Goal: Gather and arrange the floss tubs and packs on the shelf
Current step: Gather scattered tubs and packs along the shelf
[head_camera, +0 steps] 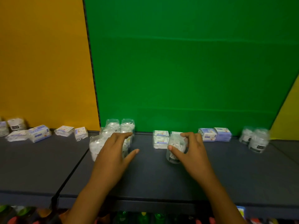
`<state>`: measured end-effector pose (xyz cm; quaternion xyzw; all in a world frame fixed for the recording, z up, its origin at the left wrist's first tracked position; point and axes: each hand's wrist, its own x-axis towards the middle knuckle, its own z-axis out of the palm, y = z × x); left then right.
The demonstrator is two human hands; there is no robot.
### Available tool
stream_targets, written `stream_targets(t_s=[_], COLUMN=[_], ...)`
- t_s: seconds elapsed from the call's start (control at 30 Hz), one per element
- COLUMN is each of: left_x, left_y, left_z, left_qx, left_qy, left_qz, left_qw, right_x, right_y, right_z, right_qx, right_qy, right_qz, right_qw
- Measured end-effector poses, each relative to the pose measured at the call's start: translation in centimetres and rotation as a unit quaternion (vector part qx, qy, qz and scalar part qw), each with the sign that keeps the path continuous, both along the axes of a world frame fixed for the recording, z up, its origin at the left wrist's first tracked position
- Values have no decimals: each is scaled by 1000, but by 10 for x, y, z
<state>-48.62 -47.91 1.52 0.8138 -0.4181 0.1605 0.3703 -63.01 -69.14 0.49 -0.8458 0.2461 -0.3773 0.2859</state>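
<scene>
A cluster of clear floss tubs (113, 128) stands at the back of the dark shelf (148, 175), against the green panel. My left hand (113, 152) rests open over the front of that cluster, fingers spread and touching the tubs. My right hand (192, 152) grips one clear floss tub (175, 146) with a dark label, just off the shelf surface. Behind it sits a stack of small white floss packs (161, 138). Blue floss packs (215, 134) lie further right, and two more tubs (257, 139) stand at the far right.
On the left shelf section lie loose packs (38, 133), small packs (71, 131) and a tub (16, 124) before the orange panel. A seam (72, 170) divides the shelf sections. Colourful bottles (142, 217) fill the shelf below.
</scene>
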Motion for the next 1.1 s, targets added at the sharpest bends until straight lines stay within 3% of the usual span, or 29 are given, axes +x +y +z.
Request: stream_targets(t_s=[0.2,0.6,0.83,1.1], left_x=[-72,-217,-253,-240], left_y=[-74,-204,-258,-333], left_z=[11,-4,-5,-7], left_qx=[25,99,137,149], left_qy=[-48,-51,-55,-60], left_qz=[-33,-46,-48,-79], left_qw=[998,993,988,984], right_x=[-83,-247,-288,-286], right_y=[-60,-176,-226,-293], right_z=[6,-3,1,-3], right_qx=[-14,-9,-13,2], right_qy=[-9,5,-3,-3], right_qz=[-41,-104,-131,-163], right_qw=[999,995,991,987])
